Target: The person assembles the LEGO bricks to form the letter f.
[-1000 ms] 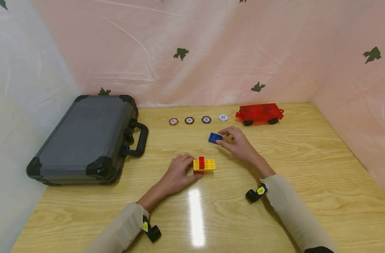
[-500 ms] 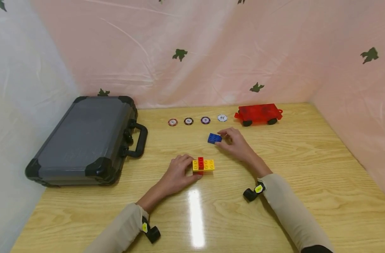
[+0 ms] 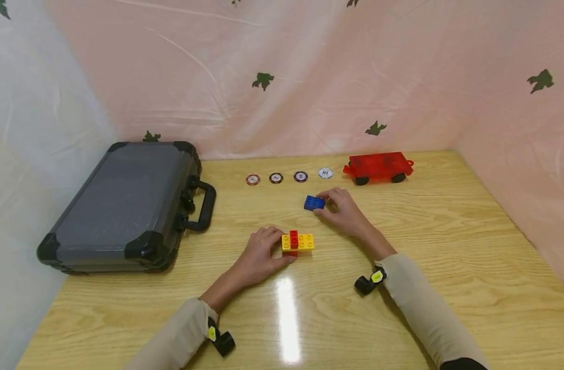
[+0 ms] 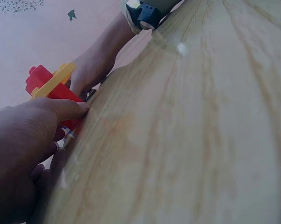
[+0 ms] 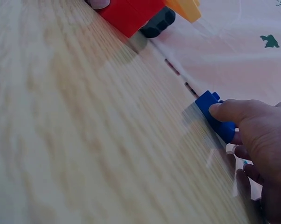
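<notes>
In the head view, a small toy brick build stands at the middle of the table: a yellow studded plate (image 3: 306, 241) with a red brick (image 3: 294, 238) on top and another red brick underneath. My left hand (image 3: 263, 257) grips it from the left, thumb in front and fingers behind. The left wrist view shows the thumb (image 4: 65, 109) against the lower red brick, close to the tabletop. Farther back and to the right, my right hand (image 3: 348, 213) pinches the right end of a blue studded brick (image 3: 312, 202). Its thumb (image 5: 222, 111) lies along the brick's side in the right wrist view.
Several poker chips, among them a white one (image 3: 325, 173), lie in a row behind the bricks. A red toy wagon (image 3: 379, 167) with black wheels stands at the back right. The large grey case (image 3: 120, 200) occupies the left, its black handle (image 3: 207, 208) facing the bricks.
The right wrist has shifted very slightly left, with the blue brick staying in its pinch. The left hand keeps its hold on the brick build. The head view has tilted a touch.
</notes>
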`<state>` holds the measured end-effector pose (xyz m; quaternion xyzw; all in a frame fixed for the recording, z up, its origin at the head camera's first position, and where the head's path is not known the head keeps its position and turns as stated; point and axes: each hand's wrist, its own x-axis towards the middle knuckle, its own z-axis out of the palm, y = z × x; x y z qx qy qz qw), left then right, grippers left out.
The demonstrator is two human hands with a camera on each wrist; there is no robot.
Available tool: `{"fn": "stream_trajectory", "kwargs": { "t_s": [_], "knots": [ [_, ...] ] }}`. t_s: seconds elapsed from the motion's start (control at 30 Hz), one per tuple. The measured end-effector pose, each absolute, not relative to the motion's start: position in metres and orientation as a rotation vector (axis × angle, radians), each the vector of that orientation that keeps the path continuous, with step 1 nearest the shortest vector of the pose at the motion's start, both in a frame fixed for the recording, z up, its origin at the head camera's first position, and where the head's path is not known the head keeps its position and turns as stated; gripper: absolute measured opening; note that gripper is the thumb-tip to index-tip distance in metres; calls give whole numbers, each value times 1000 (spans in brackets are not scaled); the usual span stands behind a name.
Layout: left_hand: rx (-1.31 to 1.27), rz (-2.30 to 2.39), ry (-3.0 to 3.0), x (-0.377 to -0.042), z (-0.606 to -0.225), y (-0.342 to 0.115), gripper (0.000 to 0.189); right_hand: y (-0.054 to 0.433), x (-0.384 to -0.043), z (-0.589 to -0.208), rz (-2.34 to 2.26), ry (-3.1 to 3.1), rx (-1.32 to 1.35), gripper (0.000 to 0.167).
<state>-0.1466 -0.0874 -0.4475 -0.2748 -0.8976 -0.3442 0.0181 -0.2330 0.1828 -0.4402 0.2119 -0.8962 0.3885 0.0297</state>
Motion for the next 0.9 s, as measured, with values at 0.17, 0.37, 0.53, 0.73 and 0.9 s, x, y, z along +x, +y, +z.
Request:
{"fn": "stream_trajectory", "kwargs": {
  "t_s": [0.17,0.37,0.53,0.73,0.9],
  "knots": [
    [-854,-1074,-2786,-146,-447,-88,40,182,-232,-440,1203,-2765,655,38],
    [-857,-1070,-2784,-146,-448,-88,40,183,-229,-440,1227,-2751,647,37],
    [-863,-1070,-2777,-146,-448,-88,40,183,-223,-434,1235,-2720,666,35],
    [-859,-1069,-2780,-146,-448,-88,40,183,-219,-429,1255,-2715,695,35],
    [-860,-1062,-2783,-146,-448,-88,40,183,-215,-425,1249,-2696,736,35]
  ]
}}
